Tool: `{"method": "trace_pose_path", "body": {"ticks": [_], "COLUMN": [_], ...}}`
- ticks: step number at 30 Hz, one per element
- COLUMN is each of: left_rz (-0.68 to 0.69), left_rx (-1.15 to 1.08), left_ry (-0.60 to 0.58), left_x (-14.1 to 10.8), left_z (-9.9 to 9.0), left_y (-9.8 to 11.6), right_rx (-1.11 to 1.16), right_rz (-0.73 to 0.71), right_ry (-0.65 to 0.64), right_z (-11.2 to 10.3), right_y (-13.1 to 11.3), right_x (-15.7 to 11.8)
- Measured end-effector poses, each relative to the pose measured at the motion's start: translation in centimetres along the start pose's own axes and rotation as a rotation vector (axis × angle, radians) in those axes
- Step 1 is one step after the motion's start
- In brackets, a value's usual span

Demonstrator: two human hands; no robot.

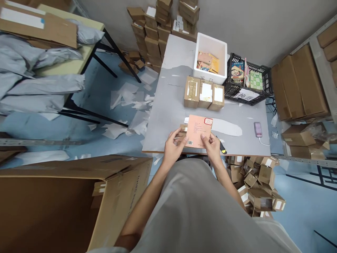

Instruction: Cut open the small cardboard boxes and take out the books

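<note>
A thin pink book (196, 135), with a barcode and a red-bordered label, is up in front of me over the table's front edge. My right hand (212, 147) grips its lower right side, thumb on the cover. At the lower left corner, my left hand (176, 143) pinches the book between thumb and fingers. Behind the book a small cardboard box (183, 127) shows only in part. A yellow and black utility knife (223, 149) lies by my right hand.
On the grey table (168, 102) stand several taped cartons (204, 94), a white foam box (225, 63) with books and a black crate (246, 95) with books. A phone (258, 129) lies at the right. A large open carton (123, 189) stands left; small boxes (252, 181) are heaped at the lower right.
</note>
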State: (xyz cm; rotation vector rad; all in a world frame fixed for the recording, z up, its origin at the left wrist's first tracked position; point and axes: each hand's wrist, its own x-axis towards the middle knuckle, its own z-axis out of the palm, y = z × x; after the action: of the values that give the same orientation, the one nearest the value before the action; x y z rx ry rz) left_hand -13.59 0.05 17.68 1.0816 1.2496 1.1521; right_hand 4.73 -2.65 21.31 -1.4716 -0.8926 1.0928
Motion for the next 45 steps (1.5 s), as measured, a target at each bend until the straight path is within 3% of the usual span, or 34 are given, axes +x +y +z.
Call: {"method": "trace_pose_path", "body": {"ticks": [3,5,10,14,18,20,23,26,28,32,36,38,43,45], "left_rz": [-0.241,-0.331,-0.354,-0.258,-0.156,-0.06,0.174,0.359,0.382,0.22,-0.112,-0.212,-0.233,-0.214], "left_rx": [-0.193,-0.263,-0.327,-0.274,-0.17,-0.097,0.031,0.145,0.178,0.122,-0.125,-0.201,-0.238,-0.235], "left_ry": [-0.138,-0.166,-0.098,-0.009,0.022,0.0,-0.092,-0.203,-0.194,-0.039,-0.257,-0.307,-0.24,-0.198], "left_x": [0.3,0.1,-0.8,-0.9,-1.6,-2.5,-3.9,-4.5,-4.2,-2.3,-1.0,-1.1,-1.9,-2.0], "left_z": [-0.1,0.2,1.1,1.2,1.3,1.7,2.4,2.8,2.6,1.5,0.9,0.9,1.5,1.9], "left_y": [-0.5,-0.6,-0.3,-0.2,0.4,0.9,1.9,2.8,3.1,2.5,1.4,1.2,1.2,1.1], "right_rx": [0.025,0.015,-0.067,-0.244,-0.256,-0.218,-0.162,-0.137,-0.098,-0.072,-0.045,-0.01,0.012,-0.019], "right_rz": [0.021,0.019,-0.041,-0.184,-0.122,-0.088,-0.074,-0.079,-0.079,-0.066,-0.047,-0.053,-0.043,-0.038], "right_ry": [-0.019,-0.01,0.073,0.199,0.019,-0.033,0.003,0.073,0.089,0.048,-0.009,-0.028,-0.05,-0.001], "right_z": [-0.1,0.1,-0.1,-0.9,-0.5,0.3,1.2,0.8,-0.2,-2.0,-2.1,-1.9,-1.8,-2.0], "right_y": [0.4,0.9,1.4,0.3,-0.8,-0.9,-0.8,-0.8,-1.1,-1.7,-1.6,-1.3,-0.4,-0.3], "right_x": [-0.8,-1.3,-2.2,-3.1,-4.1,-4.4,-4.4,-3.9,-3.4,-2.9,-3.2,-3.3,-3.1,-2.9]}}
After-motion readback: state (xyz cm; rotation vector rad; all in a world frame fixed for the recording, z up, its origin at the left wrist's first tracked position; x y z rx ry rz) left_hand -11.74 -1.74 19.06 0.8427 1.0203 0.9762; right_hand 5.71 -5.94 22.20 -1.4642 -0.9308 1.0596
